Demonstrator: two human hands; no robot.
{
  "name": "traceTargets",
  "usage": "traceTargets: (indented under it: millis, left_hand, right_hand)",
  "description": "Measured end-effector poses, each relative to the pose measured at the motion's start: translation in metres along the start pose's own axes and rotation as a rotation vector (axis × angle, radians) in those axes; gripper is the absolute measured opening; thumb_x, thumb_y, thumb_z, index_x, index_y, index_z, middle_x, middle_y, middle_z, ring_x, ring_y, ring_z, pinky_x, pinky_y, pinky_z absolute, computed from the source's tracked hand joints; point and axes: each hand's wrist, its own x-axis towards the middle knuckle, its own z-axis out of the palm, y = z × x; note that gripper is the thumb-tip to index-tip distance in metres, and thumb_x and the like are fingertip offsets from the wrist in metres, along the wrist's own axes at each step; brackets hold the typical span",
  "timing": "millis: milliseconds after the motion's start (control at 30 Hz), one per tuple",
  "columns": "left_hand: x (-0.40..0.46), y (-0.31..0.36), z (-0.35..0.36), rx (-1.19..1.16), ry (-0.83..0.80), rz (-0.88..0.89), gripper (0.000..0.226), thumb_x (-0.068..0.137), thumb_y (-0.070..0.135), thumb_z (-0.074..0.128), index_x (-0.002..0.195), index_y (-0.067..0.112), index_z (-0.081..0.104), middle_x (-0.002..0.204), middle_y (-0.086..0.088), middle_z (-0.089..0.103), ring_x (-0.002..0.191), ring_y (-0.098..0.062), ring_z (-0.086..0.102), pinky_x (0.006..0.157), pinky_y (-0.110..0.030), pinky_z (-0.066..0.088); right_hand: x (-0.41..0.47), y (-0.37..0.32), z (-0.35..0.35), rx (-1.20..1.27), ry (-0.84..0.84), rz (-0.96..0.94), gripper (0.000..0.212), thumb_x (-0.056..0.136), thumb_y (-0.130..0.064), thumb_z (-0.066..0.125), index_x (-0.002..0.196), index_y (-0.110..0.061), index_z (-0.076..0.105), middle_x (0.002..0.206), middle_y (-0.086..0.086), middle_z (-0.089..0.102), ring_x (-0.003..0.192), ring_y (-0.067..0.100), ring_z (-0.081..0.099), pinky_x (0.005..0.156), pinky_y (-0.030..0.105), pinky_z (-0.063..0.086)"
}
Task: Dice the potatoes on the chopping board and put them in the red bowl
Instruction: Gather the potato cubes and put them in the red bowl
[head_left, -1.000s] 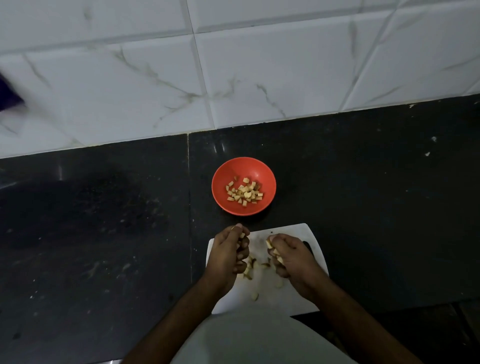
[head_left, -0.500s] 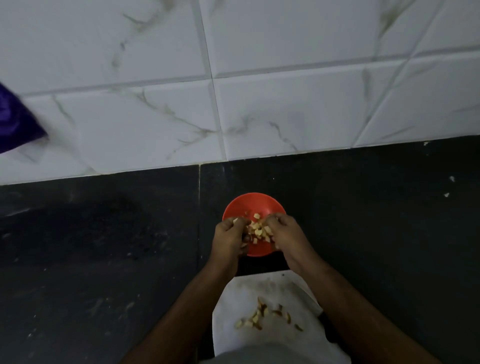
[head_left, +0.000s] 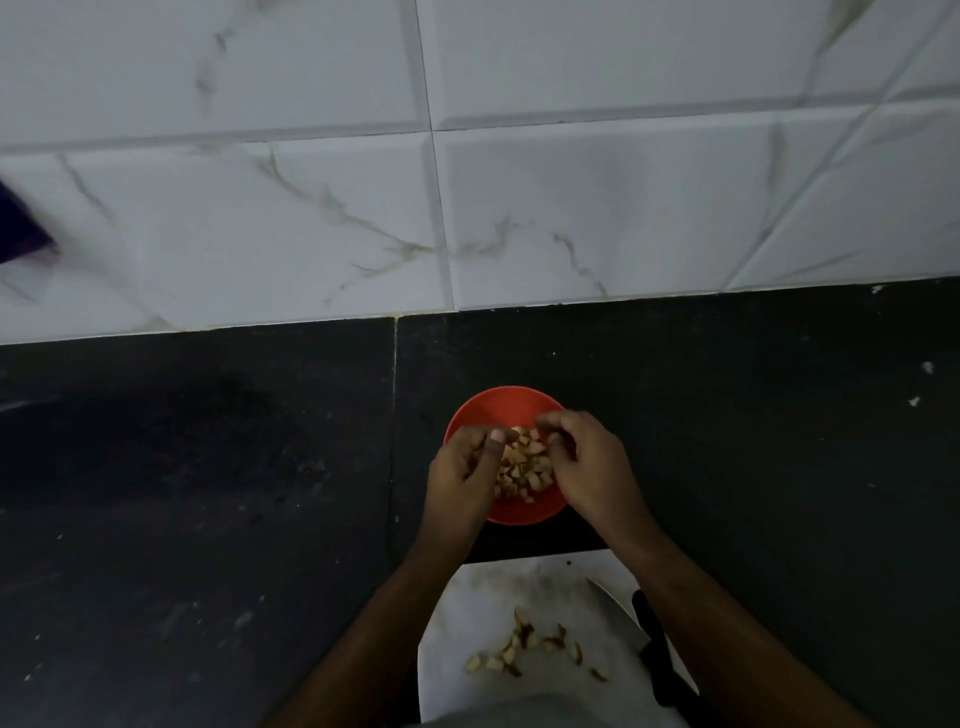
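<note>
The red bowl (head_left: 506, 399) stands on the black counter just beyond the white chopping board (head_left: 480, 608). A heap of diced potato (head_left: 522, 467) fills its middle. My left hand (head_left: 462, 478) hovers over the bowl's left side and my right hand (head_left: 592, 467) over its right side. Both have loosely curled fingers pointing down at the dice, and I see no piece pinched in either. Several more potato dice (head_left: 524, 649) lie scattered on the board between my forearms.
A black-handled knife (head_left: 655, 654) lies along the board's right edge, blade pointing away. The black counter (head_left: 208, 493) spreads to both sides, with a white marbled tile wall (head_left: 571, 208) behind. A purple object (head_left: 21, 228) shows at the left edge.
Both hands lifted dice from the board and moved forward over the red bowl. The heap in the bowl has grown. The view tilted up toward the wall.
</note>
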Motion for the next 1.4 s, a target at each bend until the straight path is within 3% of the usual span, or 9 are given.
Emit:
traceTargets:
  millis: [233,400,500,667,733,900,1033,1200,1400]
  left_hand:
    - [-0.047,-0.031,-0.012,0.121,-0.057,0.124,0.025,0.102,0.035,0.055,0.088,0.019,0.066,0.087,0.0,0.067,0.084,-0.019,0.066,0.072,-0.043,0.055]
    - [-0.091,-0.056,-0.018,0.308,-0.149,0.158,0.017,0.102,0.023,0.057,0.097,0.026,0.073,0.095,0.011,0.068,0.093,-0.006,0.064,0.072,-0.014,0.045]
    - [-0.108,-0.076,-0.022,0.425,-0.283,0.172,0.015,0.101,0.024,0.058,0.104,0.024,0.072,0.097,0.014,0.064,0.095,-0.005,0.061,0.075,-0.015,0.043]
    - [-0.128,-0.097,-0.03,0.885,-0.498,0.434,0.07,0.09,0.067,0.052,0.146,0.025,0.045,0.133,0.003,0.048,0.118,-0.014,0.046,0.098,-0.03,0.042]
    - [-0.136,-0.1,-0.031,1.054,-0.531,0.494,0.093,0.082,0.083,0.046,0.153,0.024,0.033,0.144,0.0,0.041,0.128,-0.016,0.039,0.103,-0.033,0.038]
    - [-0.143,-0.12,-0.023,1.261,-0.485,0.587,0.111,0.078,0.092,0.035,0.155,0.012,0.031,0.146,-0.009,0.043,0.129,-0.024,0.041,0.104,-0.041,0.041]
    - [-0.132,-0.128,-0.015,1.278,-0.417,0.665,0.093,0.087,0.083,0.037,0.145,0.011,0.046,0.131,-0.009,0.051,0.112,-0.025,0.049,0.089,-0.039,0.048]
    - [-0.112,-0.127,-0.006,1.17,-0.374,0.753,0.029,0.097,0.044,0.057,0.107,0.017,0.056,0.1,-0.004,0.053,0.084,-0.023,0.051,0.069,-0.035,0.044]
    - [-0.106,-0.128,-0.004,1.202,-0.361,0.79,0.022,0.104,0.035,0.047,0.095,0.015,0.054,0.088,-0.004,0.053,0.073,-0.021,0.048,0.062,-0.035,0.042]
  right_hand:
    - [-0.06,0.017,-0.005,0.01,0.001,-0.101,0.02,0.098,-0.016,0.055,0.11,-0.027,0.067,0.11,-0.016,0.058,0.101,-0.003,0.059,0.086,0.019,0.051]
    - [-0.118,0.041,0.011,-0.089,-0.106,-0.114,0.022,0.096,-0.014,0.056,0.112,-0.025,0.067,0.109,-0.015,0.056,0.098,-0.004,0.058,0.087,0.015,0.049]
    - [-0.143,0.056,0.019,-0.174,-0.174,-0.095,0.026,0.097,-0.016,0.054,0.118,-0.027,0.065,0.115,-0.015,0.055,0.102,-0.002,0.058,0.091,0.021,0.049]
    - [-0.169,0.078,0.012,-0.372,-0.262,-0.132,0.038,0.098,-0.029,0.054,0.136,-0.027,0.053,0.126,-0.009,0.047,0.115,0.007,0.045,0.1,0.024,0.04]
    - [-0.177,0.085,0.009,-0.472,-0.311,-0.13,0.052,0.095,-0.042,0.057,0.143,-0.026,0.045,0.131,-0.006,0.042,0.12,0.012,0.042,0.104,0.034,0.043]
    - [-0.195,0.095,0.011,-0.633,-0.385,-0.042,0.075,0.089,-0.055,0.062,0.151,-0.03,0.027,0.142,-0.003,0.027,0.127,0.014,0.039,0.102,0.028,0.044]
    - [-0.199,0.097,0.025,-0.557,-0.283,-0.05,0.057,0.092,-0.034,0.065,0.144,-0.024,0.043,0.124,0.0,0.042,0.103,0.014,0.053,0.09,0.021,0.043]
    - [-0.191,0.092,0.037,-0.351,-0.222,-0.092,0.035,0.093,-0.016,0.061,0.127,-0.021,0.058,0.112,-0.002,0.05,0.097,0.016,0.056,0.086,0.03,0.048]
    - [-0.182,0.095,0.029,-0.353,-0.209,-0.126,0.05,0.092,-0.028,0.065,0.14,-0.021,0.051,0.132,-0.001,0.045,0.119,0.012,0.048,0.092,0.01,0.028]
